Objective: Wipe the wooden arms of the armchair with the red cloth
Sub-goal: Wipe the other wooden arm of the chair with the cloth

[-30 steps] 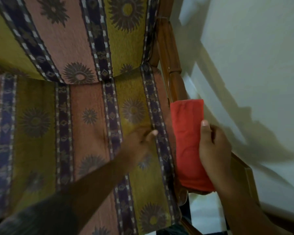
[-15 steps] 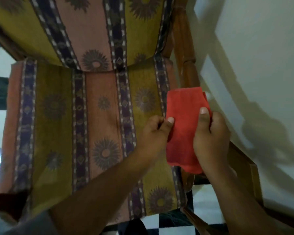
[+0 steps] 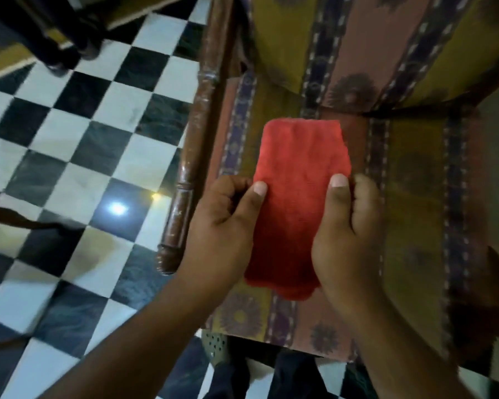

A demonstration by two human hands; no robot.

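A folded red cloth (image 3: 297, 197) is held flat above the striped seat cushion (image 3: 409, 197) of the armchair. My left hand (image 3: 222, 226) pinches its left edge with the thumb on top. My right hand (image 3: 349, 226) grips its right edge the same way. The armchair's left wooden arm (image 3: 195, 125), turned and glossy brown, runs just left of my left hand, apart from the cloth. The right arm of the chair is dark and barely visible at the far right.
A black-and-white checkered tile floor (image 3: 84, 139) fills the left side. Dark furniture legs (image 3: 67, 44) stand at the top left. A dark strap or cable (image 3: 26, 223) lies on the floor at the left. The patterned backrest (image 3: 372, 38) rises at the top.
The view has swung from the chair's right arm over to its left arm. The cloth came off the right arm and is now over the seat, with both hands holding it.
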